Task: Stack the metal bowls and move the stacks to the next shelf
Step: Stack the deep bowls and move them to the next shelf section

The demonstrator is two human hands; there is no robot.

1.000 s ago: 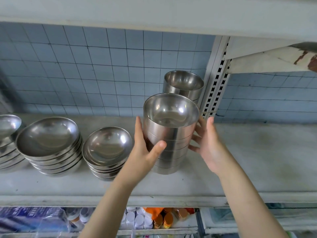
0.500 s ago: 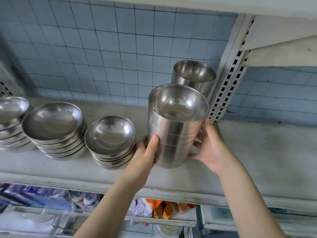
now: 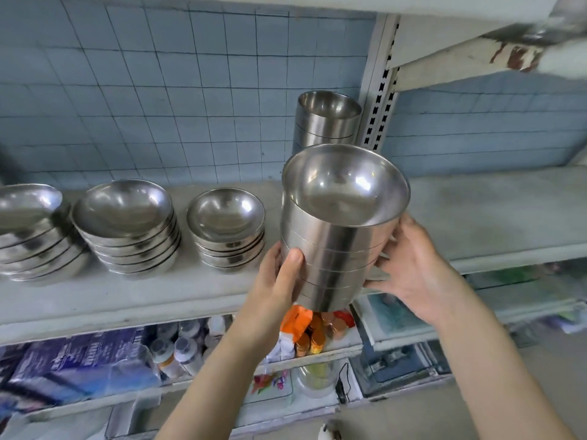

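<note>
Just off the near edge of the shelf point(image 3: 133, 300), a tall stack of straight-sided metal bowls point(image 3: 340, 246) is held in the air between both hands, tilted slightly with its open top leaning toward the right. The left hand point(image 3: 276, 281) is clamped on the stack's left side, thumb pressed flat against the front wall. The right hand point(image 3: 413, 268) grips the right side, its fingers wrapped round the back and lower part. The stack's base hangs in front of the shelf lip, above the cluttered lower shelf.

Farther back, a second tall stack point(image 3: 327, 122) stands on the shelf against the tiled wall, just beside the slotted upright post point(image 3: 379, 87). To the left sit three piles of shallow bowls: a small pile point(image 3: 227, 230), a wider pile point(image 3: 127, 227), and a blurred pile point(image 3: 31, 230) at the frame's edge. Right of the post, the next shelf point(image 3: 508, 214) shows a bare grey surface.
</note>
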